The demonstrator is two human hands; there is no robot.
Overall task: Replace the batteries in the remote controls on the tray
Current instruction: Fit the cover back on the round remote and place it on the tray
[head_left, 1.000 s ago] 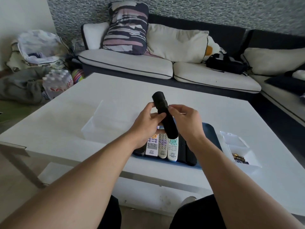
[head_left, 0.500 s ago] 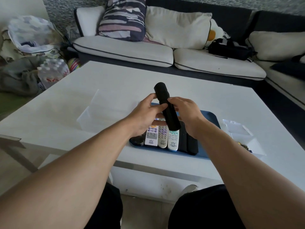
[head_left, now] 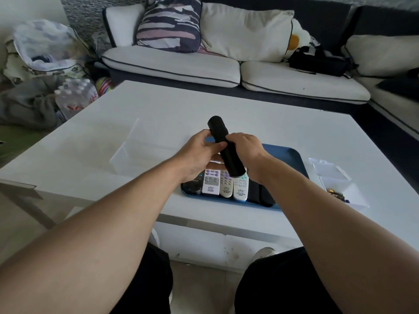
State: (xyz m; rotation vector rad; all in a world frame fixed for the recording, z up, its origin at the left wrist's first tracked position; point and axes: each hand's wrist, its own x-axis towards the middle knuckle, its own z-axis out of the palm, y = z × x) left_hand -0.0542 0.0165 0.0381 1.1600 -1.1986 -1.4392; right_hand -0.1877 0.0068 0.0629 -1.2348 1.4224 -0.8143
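Held thing: a long black plastic remote control (head_left: 226,148), raised above the tray at the centre of the frame, its far end tilted up and away, its plain back facing the camera.
Left hand (head_left: 197,152): grips the remote from the left, thumb laid across its body.
Right hand (head_left: 248,150): clamped on the remote from the right, fingers curled over it; the two hands meet around its middle.
Tray: a dark blue rectangular plastic tray (head_left: 288,159) lies on the white table (head_left: 249,114), directly under the hands.
On the tray: three white remote controls with coloured buttons (head_left: 224,185) side by side, a black remote (head_left: 192,184) left of them, more black remotes (head_left: 260,193) to their right.
Right of the frame: a small clear plastic box (head_left: 335,177) beside the tray, holding small dark and gold items too small to identify.
Left of the tray: a larger clear plastic container (head_left: 127,150).
Upper frame: a white-cushioned sofa (head_left: 181,66).
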